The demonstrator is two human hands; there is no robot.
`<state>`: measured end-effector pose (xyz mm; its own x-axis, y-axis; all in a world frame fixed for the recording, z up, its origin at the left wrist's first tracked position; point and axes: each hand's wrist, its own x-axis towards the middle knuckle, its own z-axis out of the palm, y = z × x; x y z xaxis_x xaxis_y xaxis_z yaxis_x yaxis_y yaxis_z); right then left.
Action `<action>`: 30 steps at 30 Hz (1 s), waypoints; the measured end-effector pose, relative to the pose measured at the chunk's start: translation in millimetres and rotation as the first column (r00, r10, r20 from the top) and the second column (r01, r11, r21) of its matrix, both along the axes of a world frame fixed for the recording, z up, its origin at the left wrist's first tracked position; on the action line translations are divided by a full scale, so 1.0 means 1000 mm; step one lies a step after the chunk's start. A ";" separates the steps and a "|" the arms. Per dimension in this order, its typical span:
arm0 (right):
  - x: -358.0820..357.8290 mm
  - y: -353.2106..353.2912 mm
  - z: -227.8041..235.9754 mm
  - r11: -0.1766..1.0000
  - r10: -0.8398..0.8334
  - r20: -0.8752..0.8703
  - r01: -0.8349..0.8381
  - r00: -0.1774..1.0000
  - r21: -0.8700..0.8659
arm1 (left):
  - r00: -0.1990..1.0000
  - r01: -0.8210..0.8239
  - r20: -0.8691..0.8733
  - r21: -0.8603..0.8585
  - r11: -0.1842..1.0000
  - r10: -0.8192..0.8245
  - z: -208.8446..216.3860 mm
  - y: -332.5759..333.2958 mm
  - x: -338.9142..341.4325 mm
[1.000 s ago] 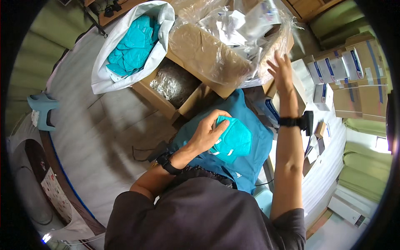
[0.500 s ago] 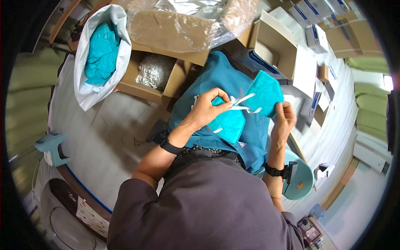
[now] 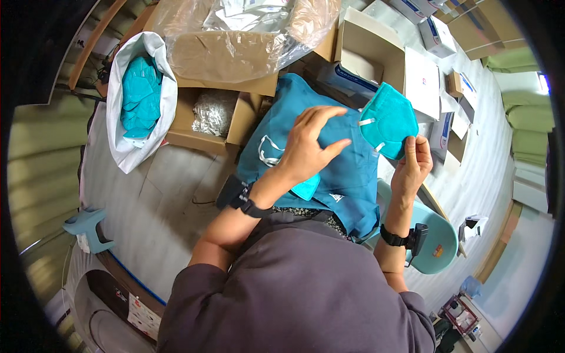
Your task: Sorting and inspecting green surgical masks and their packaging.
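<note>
Over the blue cloth on the lap, the left hand has let go of the white straps and hangs wide, thumb apart from fingers. So the right hand alone now bears the green mask, pinched at its lower edge; a second mask lies on the cloth, partly hidden by the left wrist.

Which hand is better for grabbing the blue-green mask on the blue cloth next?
Probably the left hand: it looks open and empty, close to the lower mask on the blue cloth. The right hand is busy pinching the raised mask.
</note>
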<state>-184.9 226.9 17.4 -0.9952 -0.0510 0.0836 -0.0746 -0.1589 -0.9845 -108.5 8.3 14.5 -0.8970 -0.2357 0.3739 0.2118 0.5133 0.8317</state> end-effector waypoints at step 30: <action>-0.001 -0.029 0.003 0.991 -0.122 0.157 0.113 0.980 0.066 | 0.974 0.155 0.089 0.396 0.905 -0.206 0.002 0.018 -0.003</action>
<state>-185.5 197.5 19.9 -0.9948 0.0670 -0.0768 0.0697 -0.1027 -0.9923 -111.1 26.8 16.4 -0.9714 -0.1672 0.1686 0.1512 0.1117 0.9822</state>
